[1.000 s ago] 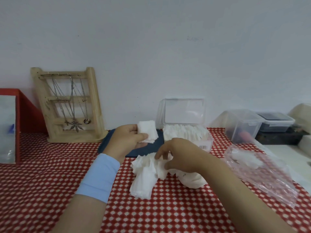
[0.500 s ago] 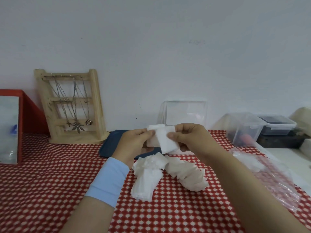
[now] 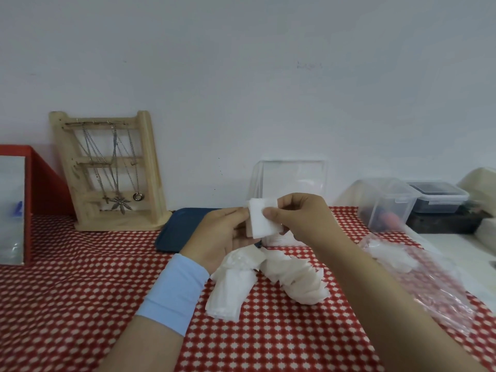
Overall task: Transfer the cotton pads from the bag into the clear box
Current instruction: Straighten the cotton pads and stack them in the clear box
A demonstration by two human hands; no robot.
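Note:
A small stack of white square cotton pads is held above the table between both hands. My left hand grips its left side and my right hand pinches its right edge. Behind the hands stands the clear box with its lid up; its lower part is hidden. A loose heap of cotton pads lies on the red checked cloth just below my hands. The crumpled clear bag lies at the right with a few pads inside.
A wooden jewellery stand with necklaces leans against the wall at the left. A dark blue tray lies behind my left hand. Clear lidded containers stand at the right, and a red box at the far left.
My right hand rose from the heap on the table and joined my left hand at the stack of pads; both hands now hold it slightly higher, in front of the clear box.

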